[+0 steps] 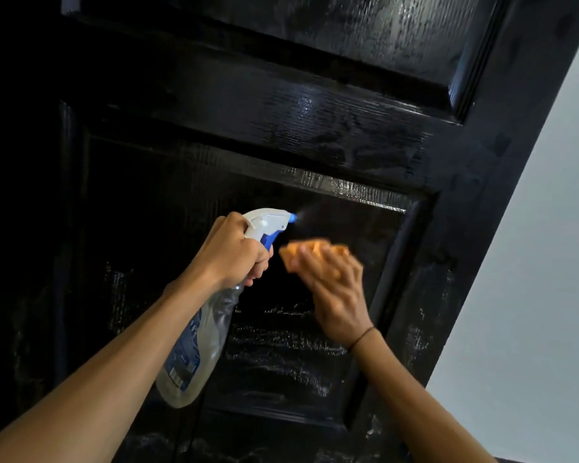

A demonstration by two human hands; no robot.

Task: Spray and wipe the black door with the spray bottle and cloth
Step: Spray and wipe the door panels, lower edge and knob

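The black panelled door (281, 121) fills most of the view, glossy and streaked wet. My left hand (231, 255) grips the neck of a clear spray bottle (198, 345) with a white head and blue trigger, fingers curled round the trigger. A faint mist leaves the blue nozzle toward the lower recessed panel. My right hand (335, 292) presses an orange cloth (301, 250) flat against that panel, just right of the nozzle; the hand and cloth are blurred. Most of the cloth is hidden under the fingers.
A pale wall (532, 262) runs along the door's right edge. The left part of the door is in deep shadow. Wet streaks and droplets show on the lower panel (281, 345) and on the upper panel (398, 31).
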